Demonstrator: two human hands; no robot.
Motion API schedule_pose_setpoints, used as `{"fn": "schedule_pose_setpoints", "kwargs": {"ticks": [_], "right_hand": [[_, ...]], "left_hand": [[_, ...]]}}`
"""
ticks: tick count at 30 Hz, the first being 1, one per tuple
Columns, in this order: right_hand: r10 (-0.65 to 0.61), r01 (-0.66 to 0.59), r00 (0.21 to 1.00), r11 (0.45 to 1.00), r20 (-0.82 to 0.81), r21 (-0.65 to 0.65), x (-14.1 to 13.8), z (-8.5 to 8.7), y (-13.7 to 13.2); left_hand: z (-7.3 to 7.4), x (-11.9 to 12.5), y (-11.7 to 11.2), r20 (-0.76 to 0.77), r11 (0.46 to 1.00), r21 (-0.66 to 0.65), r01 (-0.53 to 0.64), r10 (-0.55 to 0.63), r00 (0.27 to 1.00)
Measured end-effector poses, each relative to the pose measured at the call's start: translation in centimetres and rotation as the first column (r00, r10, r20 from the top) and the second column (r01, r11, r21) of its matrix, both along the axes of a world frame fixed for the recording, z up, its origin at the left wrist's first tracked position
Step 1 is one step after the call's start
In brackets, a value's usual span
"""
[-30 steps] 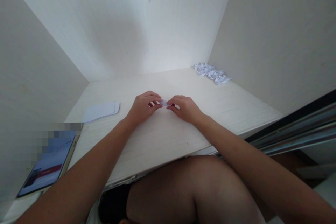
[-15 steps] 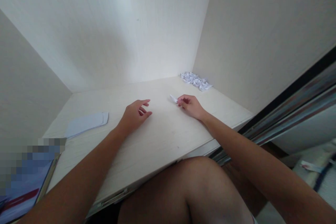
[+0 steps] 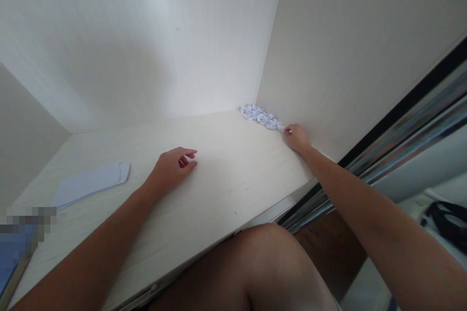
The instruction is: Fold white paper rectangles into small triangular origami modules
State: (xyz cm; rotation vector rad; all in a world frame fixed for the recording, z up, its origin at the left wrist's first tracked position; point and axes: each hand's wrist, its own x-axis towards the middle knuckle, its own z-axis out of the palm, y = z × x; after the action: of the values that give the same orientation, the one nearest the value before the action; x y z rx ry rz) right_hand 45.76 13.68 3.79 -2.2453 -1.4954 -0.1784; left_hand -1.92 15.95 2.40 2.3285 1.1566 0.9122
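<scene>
At the right end of a pile of small folded white papers (image 3: 259, 116), my right hand (image 3: 298, 140) has its fingertips pinched together. A bit of the folded paper piece (image 3: 290, 131) shows white at those fingertips, mostly hidden by them and touching or very near the pile. My left hand (image 3: 171, 169) rests over the middle of the desk, fingers curved and apart, with nothing in it. To its left lies a thin stack of flat white paper strips (image 3: 93, 183).
The pale desk (image 3: 219, 189) is closed in by a back wall (image 3: 175, 48) and a right side panel (image 3: 339, 48). A partly blurred-out blue item (image 3: 14, 252) sits at the left edge. My knee (image 3: 270, 257) is under the front edge.
My right hand has carried the folded paper piece to the right, up to the pile. The view has turned slightly right. My left hand has stayed in nearly the same place.
</scene>
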Motion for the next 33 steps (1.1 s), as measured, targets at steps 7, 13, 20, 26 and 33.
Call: {"fn": "schedule_pose_setpoints", "kwargs": {"ticks": [7, 13, 20, 26, 33], "right_hand": [[-0.122, 0.129, 0.984, 0.991, 0.132, -0.047, 1.2, 0.0, 0.0], [-0.156, 0.176, 0.974, 0.978, 0.164, -0.115, 1.0, 0.0, 1.4], [-0.132, 0.154, 0.970, 0.983, 0.203, -0.096, 1.5, -0.1, 1.5], [-0.104, 0.122, 0.973, 0.990, 0.206, -0.077, 1.9, -0.3, 2.0], [-0.108, 0.105, 0.971, 0.994, 0.211, 0.027, 1.4, 0.2, 2.1]], "left_hand": [[0.1, 0.1, 0.0, -0.035, 1.000, -0.019, -0.007, 0.006, 0.999], [0.2, 0.0, -0.1, -0.066, 1.000, -0.030, -0.011, 0.009, 0.998], [0.2, 0.0, 0.0, -0.068, 1.000, -0.028, -0.011, 0.009, 0.998], [0.1, 0.0, 0.0, -0.048, 1.000, -0.007, 0.004, -0.004, 0.999], [0.0, 0.3, 0.1, -0.020, 1.000, 0.017, 0.015, -0.015, 1.000]]}}
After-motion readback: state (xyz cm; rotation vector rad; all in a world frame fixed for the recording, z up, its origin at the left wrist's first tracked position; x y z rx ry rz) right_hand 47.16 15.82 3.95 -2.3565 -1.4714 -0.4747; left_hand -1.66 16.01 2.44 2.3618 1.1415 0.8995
